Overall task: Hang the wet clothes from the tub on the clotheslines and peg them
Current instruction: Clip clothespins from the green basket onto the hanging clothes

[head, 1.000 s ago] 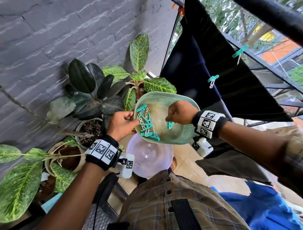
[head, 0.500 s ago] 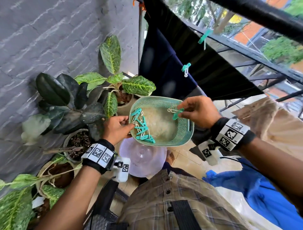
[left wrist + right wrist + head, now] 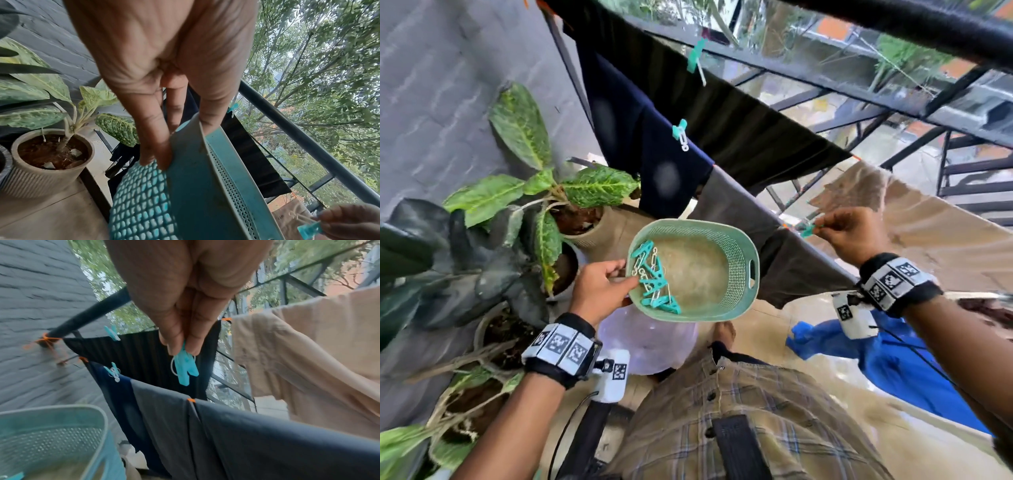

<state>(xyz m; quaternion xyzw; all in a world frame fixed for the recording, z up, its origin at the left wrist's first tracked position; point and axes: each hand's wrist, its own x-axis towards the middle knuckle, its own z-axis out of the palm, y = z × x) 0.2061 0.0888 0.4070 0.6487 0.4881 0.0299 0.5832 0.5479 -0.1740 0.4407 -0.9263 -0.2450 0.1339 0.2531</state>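
Note:
My left hand [image 3: 604, 282] [image 3: 160, 146] grips the rim of a green peg basket [image 3: 736, 270] [image 3: 197, 186] [image 3: 51, 426] holding several teal pegs [image 3: 654, 284]. My right hand [image 3: 849, 236] [image 3: 180, 331] pinches one teal peg [image 3: 808, 230] [image 3: 185, 368] [image 3: 308, 229] just above a grey garment [image 3: 784, 260] [image 3: 236, 434] draped over the clothesline. A navy garment [image 3: 647, 144] [image 3: 115, 395] and a black one [image 3: 739, 126] [image 3: 144, 356] hang pegged further along. A beige garment [image 3: 928, 233] [image 3: 308, 361] hangs to the right of my hand.
Potted plants [image 3: 524, 212] [image 3: 49, 146] stand along the grey wall [image 3: 448, 68] at the left. A pale tub [image 3: 647, 342] sits on the floor below the basket. A blue cloth [image 3: 887, 363] lies at the right. A black railing [image 3: 893, 20] runs beyond the lines.
My right hand has lifted a peg out of the basket and carried it right, up to the grey garment on the line. The left hand still holds the basket.

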